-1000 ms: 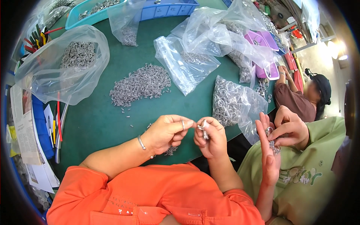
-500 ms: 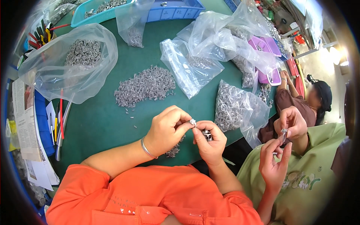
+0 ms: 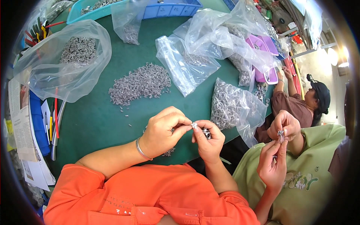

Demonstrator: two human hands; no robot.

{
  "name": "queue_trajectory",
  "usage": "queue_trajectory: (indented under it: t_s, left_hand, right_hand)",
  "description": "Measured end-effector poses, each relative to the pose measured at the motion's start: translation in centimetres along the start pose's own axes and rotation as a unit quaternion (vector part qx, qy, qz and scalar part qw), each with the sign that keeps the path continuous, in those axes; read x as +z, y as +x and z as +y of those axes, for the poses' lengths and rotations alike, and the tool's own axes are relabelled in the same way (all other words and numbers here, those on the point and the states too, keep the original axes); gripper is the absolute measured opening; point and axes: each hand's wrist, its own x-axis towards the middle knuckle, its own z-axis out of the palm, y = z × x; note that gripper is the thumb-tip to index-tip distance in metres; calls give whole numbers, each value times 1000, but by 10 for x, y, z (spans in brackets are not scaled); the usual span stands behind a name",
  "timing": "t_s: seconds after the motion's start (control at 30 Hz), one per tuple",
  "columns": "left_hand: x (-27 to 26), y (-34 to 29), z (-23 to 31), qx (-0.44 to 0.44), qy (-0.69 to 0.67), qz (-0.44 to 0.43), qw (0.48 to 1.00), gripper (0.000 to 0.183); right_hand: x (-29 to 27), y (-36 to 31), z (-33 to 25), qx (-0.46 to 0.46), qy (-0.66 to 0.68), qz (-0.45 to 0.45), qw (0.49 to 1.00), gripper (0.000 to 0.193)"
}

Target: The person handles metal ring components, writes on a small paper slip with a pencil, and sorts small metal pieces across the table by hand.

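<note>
Both of my hands meet above the near edge of the green table. My left hand (image 3: 165,127) pinches a small silver-coloured ring (image 3: 194,125) between thumb and forefinger. Opposite it, my right hand (image 3: 210,144) grips the same ring with its thumb and forefinger. More metal rings (image 3: 206,132) are tucked into the curled fingers of my right hand. Behind my left hand and forearm, small grey metal pieces (image 3: 168,152) lie on the table, partly hidden. Farther back is a large loose heap of tiny metal pieces (image 3: 140,83).
A bag of rings (image 3: 226,105) stands at right; an open plastic bag (image 3: 99,71) with metal parts lies left. Blue (image 3: 170,11) and turquoise (image 3: 75,13) trays sit at the back, purple baskets (image 3: 268,77) right. A co-worker in green (image 3: 300,168) handles a metal piece close beside me.
The whole view has shifted slightly. My hands stay together on the ring, which sits a little differently between the fingertips. The co-worker's hands have come closer together.
</note>
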Motion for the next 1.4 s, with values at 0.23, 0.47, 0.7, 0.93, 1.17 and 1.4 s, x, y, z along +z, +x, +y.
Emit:
queue_trajectory:
  t_s: [0.23,0.47,0.7,0.93,1.17,1.4]
  left_hand:
    - [1,0,-1,19,25,-5,999,15]
    - [-2,-6,6,-199,-246,-29,948,9]
    - [-7,7,1,-292,-365,60,882,26]
    - [-7,9,2,-311,-391,66,864,25]
    - [-7,10,7,-310,-393,65,863,26]
    - [-6,8,4,-307,-401,68,860,26]
  right_hand:
    - [-2,1,5,-36,-12,4,999,11]
    - [-14,8,7,258,441,-42,859,10]
    - [-26,10,10,271,512,-85,811,9]
    - [-27,11,9,259,523,-108,805,10]
    - [-30,7,13,243,535,-82,805,25]
    - [-37,10,3,138,571,-132,799,49]
